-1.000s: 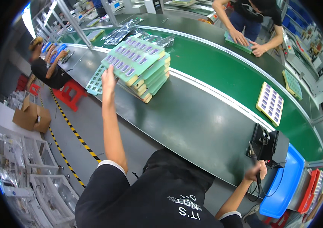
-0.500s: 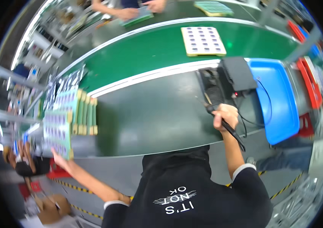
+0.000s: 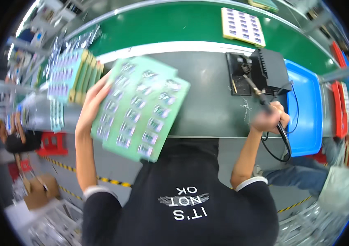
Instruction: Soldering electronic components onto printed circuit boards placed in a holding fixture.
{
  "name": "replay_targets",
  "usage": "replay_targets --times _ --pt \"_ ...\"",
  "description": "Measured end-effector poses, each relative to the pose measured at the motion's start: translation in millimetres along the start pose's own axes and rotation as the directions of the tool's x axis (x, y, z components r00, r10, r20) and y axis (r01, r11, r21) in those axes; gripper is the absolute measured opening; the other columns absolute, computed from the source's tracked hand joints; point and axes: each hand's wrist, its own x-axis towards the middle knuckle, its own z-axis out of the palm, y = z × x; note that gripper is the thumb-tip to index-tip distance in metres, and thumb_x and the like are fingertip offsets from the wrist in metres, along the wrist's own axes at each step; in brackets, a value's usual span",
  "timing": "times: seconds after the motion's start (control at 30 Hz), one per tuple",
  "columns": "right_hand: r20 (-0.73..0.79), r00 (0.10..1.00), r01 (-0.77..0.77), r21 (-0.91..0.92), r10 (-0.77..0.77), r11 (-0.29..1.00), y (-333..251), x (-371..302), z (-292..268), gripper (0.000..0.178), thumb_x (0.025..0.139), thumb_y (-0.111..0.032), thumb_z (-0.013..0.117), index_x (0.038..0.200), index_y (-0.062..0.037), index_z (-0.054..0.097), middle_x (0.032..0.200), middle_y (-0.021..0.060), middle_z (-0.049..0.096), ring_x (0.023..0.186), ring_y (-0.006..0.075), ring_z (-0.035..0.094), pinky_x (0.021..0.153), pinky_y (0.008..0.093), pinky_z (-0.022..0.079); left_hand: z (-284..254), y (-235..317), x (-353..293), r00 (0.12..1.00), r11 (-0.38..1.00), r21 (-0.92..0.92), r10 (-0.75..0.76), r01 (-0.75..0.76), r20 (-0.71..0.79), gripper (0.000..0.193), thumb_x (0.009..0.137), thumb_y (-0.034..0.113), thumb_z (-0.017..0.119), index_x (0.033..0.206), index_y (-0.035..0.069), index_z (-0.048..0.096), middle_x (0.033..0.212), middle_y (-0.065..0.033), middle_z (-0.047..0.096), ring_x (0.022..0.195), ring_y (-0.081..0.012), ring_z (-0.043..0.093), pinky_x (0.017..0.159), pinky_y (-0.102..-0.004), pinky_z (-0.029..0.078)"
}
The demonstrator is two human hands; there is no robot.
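Left hand (image 3: 93,98) grips one green panel (image 3: 141,110), a panel stack (image 3: 68,77) remaining; right hand (image 3: 269,119), blurred, seemingly clasps a soldering iron (image 3: 261,97).

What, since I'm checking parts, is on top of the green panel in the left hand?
Three rows of small rectangular pieces show on the green panel, their detail blurred. The left hand grips the panel's edge; the underside faces away, so anything there is hidden.

The stack of panels (image 3: 68,78) stands on the left of the table (image 3: 207,115), and the held panel (image 3: 136,108) is right of it. Farther right come the iron stand (image 3: 237,73), box (image 3: 276,73) and tub (image 3: 309,110), in that order. Behind runs the belt (image 3: 174,24), bearing a lone panel (image 3: 243,26).
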Motion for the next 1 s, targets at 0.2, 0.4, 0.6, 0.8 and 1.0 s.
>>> replay_targets --times 0.2,0.4,0.6,0.8,1.0 --pt "-0.022 0.983 -0.18 0.065 0.182 0.982 -22 0 -4 0.02 0.076 -0.009 0.044 0.06 -0.0035 0.034 0.041 0.0004 0.029 0.033 0.0083 0.024 0.036 0.0231 0.023 26 -56 99 0.889 0.999 0.043 -0.033 0.015 0.457 0.048 0.091 0.029 0.048 0.133 0.008 0.039 0.126 -0.0081 0.049 0.111 -0.0141 0.047 0.093 -0.0252 0.036" --pt "0.07 0.981 -0.19 0.153 0.181 0.97 -19 -6 4 0.018 0.076 -0.008 0.046 0.063 0.0004 0.038 0.042 0.0048 0.034 0.033 0.0112 0.029 0.034 0.0242 0.024 38 -75 140 0.845 0.967 0.246 -0.072 -0.072 0.53 0.048 0.093 0.038 0.041 0.126 0.004 0.047 0.115 -0.0083 0.057 0.101 -0.0124 0.051 0.089 -0.0263 0.039" --pt "0.133 0.969 -0.229 0.146 0.21 0.962 -20 -9 29 0.024 0.078 -0.014 0.045 0.06 -0.0017 0.034 0.04 0.0022 0.028 0.031 0.0103 0.025 0.033 0.0234 0.018 9 -42 133 0.954 0.887 0.411 0.097 -0.212 0.283 0.035 0.095 0.026 0.037 0.108 0.004 0.06 0.089 -0.0072 0.062 0.061 -0.0093 0.056 0.053 -0.0213 0.048" --pt "0.264 0.935 -0.277 0.132 0.236 0.952 -15 -17 46 0.026 0.079 -0.016 0.046 0.061 -0.0025 0.033 0.04 0.0016 0.027 0.032 0.0095 0.023 0.033 0.0235 0.016 -16 -77 98 0.996 0.957 0.28 0.058 -0.074 0.065 0.035 0.096 0.024 0.037 0.112 0.0 0.056 0.09 -0.0072 0.06 0.074 -0.0105 0.057 0.072 -0.0227 0.046" --pt "0.355 0.893 -0.334 0.117 0.275 0.935 -4 -26 61 0.024 0.079 -0.015 0.046 0.063 -0.0042 0.033 0.041 0.0012 0.029 0.033 0.0085 0.024 0.035 0.023 0.019 -1 -101 52 0.976 0.971 0.191 -0.106 0.143 -0.19 0.025 0.092 0.015 0.044 0.1 -0.001 0.062 0.084 -0.0046 0.06 0.072 -0.0104 0.054 0.062 -0.0224 0.042"
